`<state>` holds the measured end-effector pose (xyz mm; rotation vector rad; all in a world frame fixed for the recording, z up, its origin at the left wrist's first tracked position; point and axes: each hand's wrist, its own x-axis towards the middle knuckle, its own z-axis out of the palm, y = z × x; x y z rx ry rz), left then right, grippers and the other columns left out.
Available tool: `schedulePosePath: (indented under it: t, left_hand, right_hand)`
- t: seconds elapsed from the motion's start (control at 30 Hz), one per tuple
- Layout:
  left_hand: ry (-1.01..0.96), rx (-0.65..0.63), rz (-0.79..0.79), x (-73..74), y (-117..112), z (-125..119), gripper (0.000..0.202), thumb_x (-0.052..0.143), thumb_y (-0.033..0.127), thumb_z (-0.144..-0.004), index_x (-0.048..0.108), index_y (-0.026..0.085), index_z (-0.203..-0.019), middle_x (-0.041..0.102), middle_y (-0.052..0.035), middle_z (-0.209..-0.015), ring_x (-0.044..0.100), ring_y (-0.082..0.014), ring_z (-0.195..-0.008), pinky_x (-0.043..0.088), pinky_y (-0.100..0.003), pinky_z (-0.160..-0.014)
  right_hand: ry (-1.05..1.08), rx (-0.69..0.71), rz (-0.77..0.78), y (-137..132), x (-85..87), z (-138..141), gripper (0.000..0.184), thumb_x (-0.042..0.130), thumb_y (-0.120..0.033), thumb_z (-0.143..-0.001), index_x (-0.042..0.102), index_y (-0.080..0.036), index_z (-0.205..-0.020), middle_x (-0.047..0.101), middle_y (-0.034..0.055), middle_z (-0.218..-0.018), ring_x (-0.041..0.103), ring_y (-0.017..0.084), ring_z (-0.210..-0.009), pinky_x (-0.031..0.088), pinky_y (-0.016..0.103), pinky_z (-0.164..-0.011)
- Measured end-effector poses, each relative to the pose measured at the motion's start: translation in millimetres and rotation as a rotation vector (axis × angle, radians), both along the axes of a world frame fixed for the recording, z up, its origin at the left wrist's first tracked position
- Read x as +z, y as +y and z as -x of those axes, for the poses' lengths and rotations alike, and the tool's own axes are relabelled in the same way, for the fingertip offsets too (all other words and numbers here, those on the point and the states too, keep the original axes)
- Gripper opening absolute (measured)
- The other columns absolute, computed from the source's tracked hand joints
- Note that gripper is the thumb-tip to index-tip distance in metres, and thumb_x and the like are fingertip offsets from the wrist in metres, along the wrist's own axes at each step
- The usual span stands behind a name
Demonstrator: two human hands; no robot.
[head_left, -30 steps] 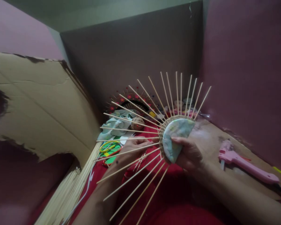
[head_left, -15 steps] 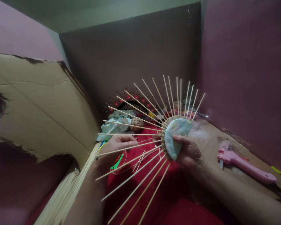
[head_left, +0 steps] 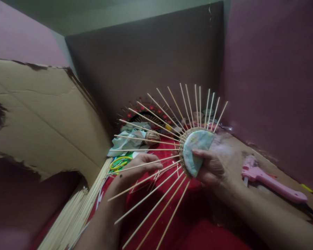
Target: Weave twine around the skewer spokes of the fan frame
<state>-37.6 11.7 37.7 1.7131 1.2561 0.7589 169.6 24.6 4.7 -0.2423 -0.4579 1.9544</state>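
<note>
My right hand [head_left: 211, 168] grips a half-round piece covered in pale blue-green cloth [head_left: 199, 147], thumb flat on its face, the other fingers mostly hidden behind. A rim of woven twine [head_left: 182, 152] edges its curve, and several thin wooden sticks [head_left: 146, 196] fan out from it. Among the left-hand sticks is my left hand [head_left: 147, 162], its thumb and fingers pinched together. A thin strand of twine appears to run between these fingertips and the rim, though it is hard to separate from the sticks.
A pink glue gun [head_left: 273, 182] lies at right on a board. A twine ball [head_left: 152, 138], crumpled cloth [head_left: 127, 139] and yellow-handled scissors [head_left: 120, 163] lie beyond my left hand. Loose sticks [head_left: 67, 215] are bundled beside torn cardboard [head_left: 47, 118]. Red cloth [head_left: 187, 215] spreads below.
My left hand has moved slightly right and down, toward the woven rim, uncovering the yellow handles behind it. My right hand and the half-round piece have barely shifted.
</note>
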Motion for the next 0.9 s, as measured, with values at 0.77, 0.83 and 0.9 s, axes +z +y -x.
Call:
schedulePosePath:
  t: [0.77, 0.83, 0.9]
  left_hand:
    - [-0.242, 0.056, -0.027, 17.2, -12, 56, 0.018, 0.063, 0.027, -0.065, 0.063, 0.013, -0.055, 0.046, 0.0001, -0.048, 0.038, -0.0063, -0.046, 0.032, -0.019, -0.044]
    - [-0.3, 0.073, -0.026, 18.3, -15, 58, 0.013, 0.066, 0.026, -0.06, 0.066, 0.015, -0.056, 0.051, -0.0011, -0.05, 0.043, -0.0074, -0.047, 0.036, -0.019, -0.045]
    - [-0.367, 0.134, -0.04, 18.6, -17, 61, 0.009, 0.069, 0.024, -0.054, 0.068, 0.016, -0.058, 0.057, -0.0029, -0.053, 0.048, -0.0092, -0.048, 0.038, -0.019, -0.045]
  right_hand:
    - [-0.008, -0.05, 0.075, 9, 9.2, -10, 0.022, 0.048, -0.002, -0.064, 0.061, -0.016, -0.076, 0.066, 0.0019, -0.064, 0.061, 0.015, -0.055, 0.052, 0.032, -0.063]
    - [-0.007, -0.059, 0.07, 10, 8.8, -10, 0.024, 0.049, -0.002, -0.064, 0.061, -0.016, -0.077, 0.066, 0.0015, -0.065, 0.06, 0.014, -0.055, 0.052, 0.032, -0.064]
    - [0.0, -0.081, 0.06, 11, 8.3, -10, 0.027, 0.049, -0.001, -0.063, 0.061, -0.018, -0.08, 0.066, 0.0001, -0.065, 0.06, 0.014, -0.056, 0.052, 0.031, -0.065]
